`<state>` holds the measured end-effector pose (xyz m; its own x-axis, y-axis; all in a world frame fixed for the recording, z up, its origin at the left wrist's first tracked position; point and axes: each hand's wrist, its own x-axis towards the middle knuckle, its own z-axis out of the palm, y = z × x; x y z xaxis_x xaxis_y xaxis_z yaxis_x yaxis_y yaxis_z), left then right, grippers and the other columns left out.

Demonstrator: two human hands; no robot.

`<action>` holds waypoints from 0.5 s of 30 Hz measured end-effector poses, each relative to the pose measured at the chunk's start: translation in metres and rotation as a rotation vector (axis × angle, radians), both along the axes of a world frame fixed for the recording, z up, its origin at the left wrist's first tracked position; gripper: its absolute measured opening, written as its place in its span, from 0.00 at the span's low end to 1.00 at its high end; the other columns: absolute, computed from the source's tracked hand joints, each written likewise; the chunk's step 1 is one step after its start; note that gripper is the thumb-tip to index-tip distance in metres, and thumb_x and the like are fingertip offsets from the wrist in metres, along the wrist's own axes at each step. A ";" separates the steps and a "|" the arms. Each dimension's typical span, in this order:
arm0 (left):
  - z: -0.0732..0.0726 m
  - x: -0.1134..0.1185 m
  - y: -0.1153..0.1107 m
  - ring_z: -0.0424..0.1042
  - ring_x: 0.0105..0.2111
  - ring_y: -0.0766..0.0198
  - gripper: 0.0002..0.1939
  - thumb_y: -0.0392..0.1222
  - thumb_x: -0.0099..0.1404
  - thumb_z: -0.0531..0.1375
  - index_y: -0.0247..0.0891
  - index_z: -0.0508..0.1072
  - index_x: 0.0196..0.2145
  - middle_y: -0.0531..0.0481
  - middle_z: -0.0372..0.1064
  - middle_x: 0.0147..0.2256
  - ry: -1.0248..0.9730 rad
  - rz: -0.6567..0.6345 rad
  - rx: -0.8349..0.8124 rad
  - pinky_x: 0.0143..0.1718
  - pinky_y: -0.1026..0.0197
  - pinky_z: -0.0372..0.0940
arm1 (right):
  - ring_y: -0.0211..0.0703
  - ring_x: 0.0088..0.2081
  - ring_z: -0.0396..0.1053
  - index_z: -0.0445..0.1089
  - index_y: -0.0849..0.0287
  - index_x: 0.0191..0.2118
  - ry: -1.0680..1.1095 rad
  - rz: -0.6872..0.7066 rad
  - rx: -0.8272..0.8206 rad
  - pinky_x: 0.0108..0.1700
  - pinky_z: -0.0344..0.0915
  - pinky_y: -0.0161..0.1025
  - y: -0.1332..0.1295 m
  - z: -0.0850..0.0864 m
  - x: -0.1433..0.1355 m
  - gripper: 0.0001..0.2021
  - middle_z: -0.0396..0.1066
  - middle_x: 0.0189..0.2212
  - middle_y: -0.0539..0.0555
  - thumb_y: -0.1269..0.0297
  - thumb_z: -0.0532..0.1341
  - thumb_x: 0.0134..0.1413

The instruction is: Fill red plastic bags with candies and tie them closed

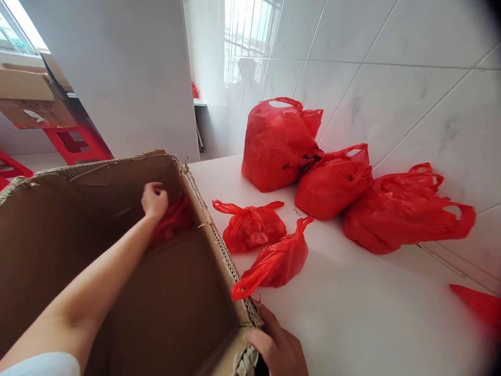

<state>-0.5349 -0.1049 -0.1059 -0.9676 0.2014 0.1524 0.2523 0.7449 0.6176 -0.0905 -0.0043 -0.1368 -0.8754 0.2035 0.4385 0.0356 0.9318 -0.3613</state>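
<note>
My left hand (pixel 154 201) reaches down into a large open cardboard box (pixel 172 282). Its fingers are curved, with a gap between thumb and forefinger and nothing visible between them. Just beyond the wrist, a red plastic bag (pixel 176 215) lies in the box's far corner, partly covered by my forearm. My right hand (pixel 277 342) grips the near right corner of the box, thumb on the inner side and fingers outside. Close to that rim, a small tied red bag (pixel 287 258) rests on the white table, its handle against the cardboard edge. Another small knotted red bag (pixel 254 227) sits behind it.
Along the tiled wall stand a big red bag (pixel 274 146), a middle-sized one (pixel 334 183) and a wide one (pixel 395 214) on the white table (pixel 376 303). Red plastic (pixel 477 303) shows at the right edge. Red stools (pixel 80 143) and cardboard cartons (pixel 35 99) are at back left.
</note>
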 end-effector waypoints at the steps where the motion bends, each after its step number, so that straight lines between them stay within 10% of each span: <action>1: 0.024 -0.001 0.005 0.66 0.51 0.52 0.24 0.45 0.72 0.49 0.33 0.55 0.62 0.38 0.59 0.58 0.051 0.027 0.044 0.49 0.47 0.66 | 0.44 0.31 0.76 0.67 0.53 0.44 0.034 0.027 -0.009 0.30 0.71 0.36 0.000 0.002 -0.002 0.15 0.67 0.55 0.60 0.65 0.58 0.46; 4: 0.087 0.016 0.035 0.66 0.51 0.59 0.26 0.42 0.74 0.37 0.27 0.43 0.65 0.34 0.57 0.60 0.127 -0.115 0.136 0.46 0.57 0.65 | 0.45 0.33 0.76 0.64 0.55 0.44 0.128 0.081 -0.072 0.31 0.71 0.37 -0.002 0.011 -0.006 0.19 0.67 0.54 0.62 0.66 0.55 0.41; 6: 0.108 0.043 0.066 0.71 0.45 0.62 0.24 0.48 0.72 0.45 0.33 0.58 0.60 0.42 0.68 0.52 0.088 -0.323 0.124 0.42 0.61 0.65 | 0.46 0.35 0.76 0.62 0.55 0.43 0.152 0.078 -0.111 0.32 0.71 0.37 -0.005 0.017 -0.007 0.19 0.67 0.52 0.62 0.68 0.54 0.40; 10: 0.102 0.106 0.126 0.74 0.39 0.54 0.22 0.57 0.53 0.65 0.36 0.78 0.36 0.43 0.78 0.37 -0.075 -0.637 -0.019 0.41 0.58 0.65 | 0.47 0.40 0.75 0.62 0.55 0.45 0.124 0.046 -0.144 0.37 0.72 0.40 -0.011 0.024 -0.004 0.20 0.67 0.52 0.60 0.69 0.54 0.41; 15: 0.092 0.141 0.142 0.75 0.32 0.52 0.17 0.52 0.42 0.71 0.35 0.76 0.21 0.45 0.76 0.25 -0.181 -0.765 -0.009 0.38 0.55 0.66 | 0.47 0.42 0.73 0.63 0.54 0.45 0.091 0.048 -0.177 0.40 0.71 0.40 -0.011 0.023 -0.001 0.19 0.66 0.53 0.60 0.69 0.55 0.43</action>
